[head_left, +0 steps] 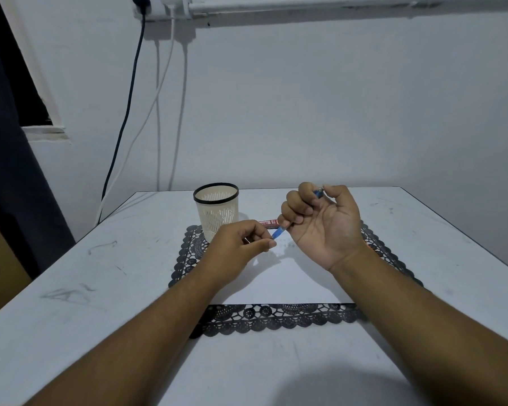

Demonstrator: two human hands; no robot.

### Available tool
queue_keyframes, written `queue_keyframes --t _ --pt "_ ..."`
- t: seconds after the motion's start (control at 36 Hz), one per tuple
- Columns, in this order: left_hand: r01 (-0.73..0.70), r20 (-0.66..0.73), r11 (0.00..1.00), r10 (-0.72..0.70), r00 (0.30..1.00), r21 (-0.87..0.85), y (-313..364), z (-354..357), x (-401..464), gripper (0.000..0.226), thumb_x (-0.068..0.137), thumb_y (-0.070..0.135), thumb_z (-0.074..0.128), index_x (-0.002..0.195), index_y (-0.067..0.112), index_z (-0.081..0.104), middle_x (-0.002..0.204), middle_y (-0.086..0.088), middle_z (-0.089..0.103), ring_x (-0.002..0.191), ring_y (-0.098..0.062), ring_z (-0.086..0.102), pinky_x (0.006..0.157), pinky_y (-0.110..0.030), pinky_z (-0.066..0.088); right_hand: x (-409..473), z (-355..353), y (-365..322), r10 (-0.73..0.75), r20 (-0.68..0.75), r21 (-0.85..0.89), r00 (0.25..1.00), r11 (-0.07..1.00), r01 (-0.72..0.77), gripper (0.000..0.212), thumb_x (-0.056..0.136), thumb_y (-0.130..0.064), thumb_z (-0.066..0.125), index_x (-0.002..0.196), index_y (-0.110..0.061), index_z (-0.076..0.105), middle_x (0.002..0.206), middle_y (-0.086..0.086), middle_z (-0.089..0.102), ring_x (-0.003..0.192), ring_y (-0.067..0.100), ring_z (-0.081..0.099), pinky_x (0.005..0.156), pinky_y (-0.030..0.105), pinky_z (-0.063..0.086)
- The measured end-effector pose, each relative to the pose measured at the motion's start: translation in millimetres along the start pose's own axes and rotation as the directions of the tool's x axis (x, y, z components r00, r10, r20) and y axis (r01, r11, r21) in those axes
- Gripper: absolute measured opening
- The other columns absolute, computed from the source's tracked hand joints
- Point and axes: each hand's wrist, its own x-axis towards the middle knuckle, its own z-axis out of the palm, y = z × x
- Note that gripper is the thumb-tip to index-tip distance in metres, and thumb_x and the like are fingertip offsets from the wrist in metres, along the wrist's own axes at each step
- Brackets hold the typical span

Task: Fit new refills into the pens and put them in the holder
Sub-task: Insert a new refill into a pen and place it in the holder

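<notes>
My right hand [323, 224] is curled around a blue pen [278, 231], palm toward me, with the pen's clicker end poking out at the top near my thumb and its tip end pointing down-left. My left hand [241, 244] pinches something thin at the pen's lower end, between thumb and forefinger; a short thin bit shows by my fingers, too small to identify. The cream mesh pen holder [216, 210] with a black rim stands upright behind my left hand, with nothing visible inside it. A red pack [269, 222] lies partly hidden behind my hands.
A white sheet [291, 282] lies on a black lace mat [276, 319] in the middle of the white table [100, 288]. Cables [135, 83] hang down the wall at the back left. A dark curtain covers the far left.
</notes>
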Motion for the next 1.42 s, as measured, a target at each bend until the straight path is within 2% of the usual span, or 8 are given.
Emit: queue_keyframes --t 0.33,0.44,0.81,1.03,1.14,1.28,1.42 --pt "-0.002 0.017 1.0 0.002 1.0 -0.009 0.3 0.8 -0.2 0.013 0.088 0.015 0.08 0.078 0.017 0.073 0.066 0.009 0.065 0.056 -0.002 0.048 0.055 -0.012 0.036 -0.6 -0.2 -0.4 0.011 0.011 -0.004 1.0 1.0 -0.011 0.029 0.087 -0.039 0.039 0.068 -0.018 0.034 0.067 0.0 0.026 0.063 0.019 0.024 0.062 0.033 0.033" --pt "0.001 0.029 0.999 0.0 1.0 -0.035 -0.9 0.8 0.2 0.014 0.087 0.014 0.081 0.077 0.018 0.072 0.067 0.006 0.066 0.058 -0.007 0.049 0.056 -0.017 0.037 -0.3 -0.3 -0.8 0.013 0.014 0.005 1.0 1.0 -0.013 0.028 0.087 -0.039 0.04 0.068 -0.018 0.035 0.068 0.0 0.025 0.063 0.018 0.025 0.062 0.033 0.034" --pt "0.009 0.033 0.999 -0.008 0.999 -0.048 -2.7 0.5 1.6 0.016 0.086 0.017 0.082 0.075 0.023 0.073 0.068 0.005 0.067 0.061 -0.009 0.051 0.058 -0.019 0.039 -0.6 -3.2 -1.2 0.013 0.043 0.002 0.999 1.0 -0.013 0.029 0.086 -0.039 0.038 0.067 -0.019 0.035 0.066 0.0 0.026 0.063 0.019 0.024 0.063 0.034 0.031" --pt "0.023 0.076 0.996 -0.016 0.997 -0.086 -6.1 1.0 1.9 0.013 0.088 0.014 0.079 0.079 0.022 0.074 0.074 0.003 0.069 0.069 -0.015 0.056 0.069 -0.031 0.044 -0.6 -4.1 -0.3 0.017 0.021 0.028 1.0 0.999 -0.018 0.031 0.087 -0.043 0.039 0.07 -0.017 0.035 0.069 0.0 0.025 0.064 0.018 0.023 0.062 0.033 0.033" --pt "0.025 0.072 0.993 -0.017 0.997 -0.118 -5.9 -1.0 1.0 0.011 0.09 0.01 0.075 0.083 0.017 0.075 0.078 0.001 0.072 0.073 -0.012 0.06 0.074 -0.029 0.048 -0.4 -7.4 -1.3 0.012 0.003 0.072 1.0 0.997 -0.012 0.032 0.085 -0.044 0.042 0.069 -0.018 0.035 0.068 0.0 0.025 0.064 0.019 0.022 0.063 0.034 0.031" --pt "0.022 0.064 0.995 -0.016 0.998 -0.096 -6.5 0.1 1.2 0.01 0.092 0.011 0.074 0.085 0.017 0.075 0.078 0.0 0.074 0.073 -0.012 0.061 0.073 -0.028 0.049 0.9 -10.1 -2.7 0.01 -0.002 0.075 1.0 0.997 -0.01 0.027 0.085 -0.037 0.041 0.067 -0.019 0.031 0.066 -0.001 0.025 0.063 0.019 0.02 0.062 0.034 0.031" --pt "0.022 0.059 0.995 -0.016 0.998 -0.101 -6.9 0.2 1.0 0.009 0.093 0.011 0.074 0.085 0.016 0.075 0.078 -0.001 0.073 0.071 -0.011 0.06 0.072 -0.026 0.048 0.3 -8.4 -1.3 0.005 0.008 0.071 1.0 0.997 -0.005 0.029 0.084 -0.04 0.042 0.068 -0.019 0.03 0.066 -0.001 0.024 0.064 0.019 0.018 0.062 0.033 0.03"
